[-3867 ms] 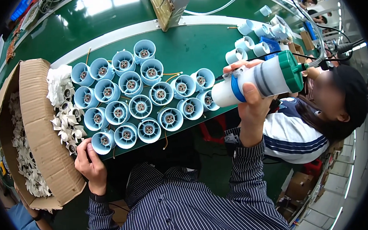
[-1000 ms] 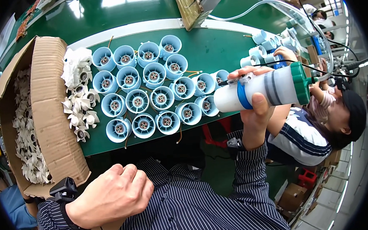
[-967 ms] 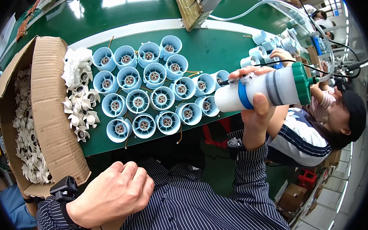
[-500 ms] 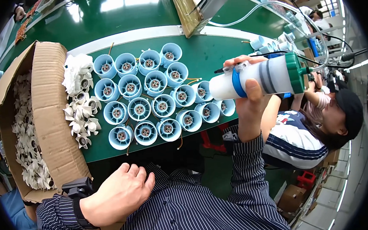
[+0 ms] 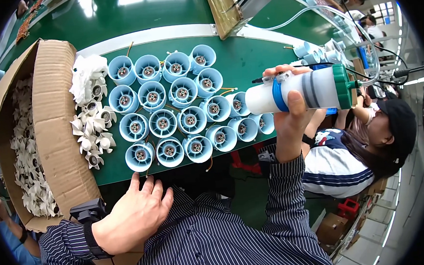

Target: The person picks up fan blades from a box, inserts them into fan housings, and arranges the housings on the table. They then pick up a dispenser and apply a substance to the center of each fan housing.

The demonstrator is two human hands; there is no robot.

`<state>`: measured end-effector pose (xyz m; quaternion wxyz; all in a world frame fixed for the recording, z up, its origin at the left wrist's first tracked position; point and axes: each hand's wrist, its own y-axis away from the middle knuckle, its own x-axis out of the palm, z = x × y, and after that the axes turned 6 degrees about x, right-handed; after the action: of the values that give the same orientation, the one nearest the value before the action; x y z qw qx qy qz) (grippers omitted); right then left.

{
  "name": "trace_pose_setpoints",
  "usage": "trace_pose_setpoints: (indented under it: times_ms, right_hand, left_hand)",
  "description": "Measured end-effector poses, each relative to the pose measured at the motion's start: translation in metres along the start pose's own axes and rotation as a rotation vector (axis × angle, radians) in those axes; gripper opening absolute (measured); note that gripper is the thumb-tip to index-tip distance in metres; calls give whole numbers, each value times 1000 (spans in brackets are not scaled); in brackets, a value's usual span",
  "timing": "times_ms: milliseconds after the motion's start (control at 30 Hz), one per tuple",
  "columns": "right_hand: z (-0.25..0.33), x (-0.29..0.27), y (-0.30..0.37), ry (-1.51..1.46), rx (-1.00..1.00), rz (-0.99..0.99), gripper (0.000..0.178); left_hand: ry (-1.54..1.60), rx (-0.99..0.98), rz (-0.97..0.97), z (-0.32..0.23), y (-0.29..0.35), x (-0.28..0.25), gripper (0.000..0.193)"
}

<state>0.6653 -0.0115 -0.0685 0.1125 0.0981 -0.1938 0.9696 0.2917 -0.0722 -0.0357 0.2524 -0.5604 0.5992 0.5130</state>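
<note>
My right hand [image 5: 289, 127] is wrapped round a white dispensing cartridge [image 5: 323, 87] with a green end cap, a blue band and a hose at the cap end. The cartridge lies sideways above the right end of the rows of light-blue round fan housings [image 5: 190, 120]. Each housing has ribs and a small motor in its centre. At the table's near edge, my left hand [image 5: 136, 210] is open, palm down, fingers extended and slightly apart. Its fingertips are just below the nearest left housing [image 5: 140, 155]; whether they touch the edge I cannot tell.
White fan blades [image 5: 95, 132] lie in a pile left of the housings, beside a white plastic bag [image 5: 86, 77]. A cardboard box [image 5: 59, 127] full of blades stands at far left. A metal post [image 5: 262, 3] rises at the back. A person in a black cap [image 5: 398, 126] sits at right.
My left hand has moved up toward the table edge, and its fingers have straightened. My right hand still holds the cartridge, with the view shifted slightly.
</note>
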Motion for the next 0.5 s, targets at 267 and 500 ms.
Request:
trace_pose_setpoints:
  times_ms: [267, 500]
  right_hand:
    - [3, 0, 3, 80, -13, 1, 52]
    - [29, 22, 12, 14, 27, 59, 58]
  left_hand:
    - [66, 44, 15, 3, -1, -4, 56]
    - [63, 55, -13, 5, -2, 2, 52]
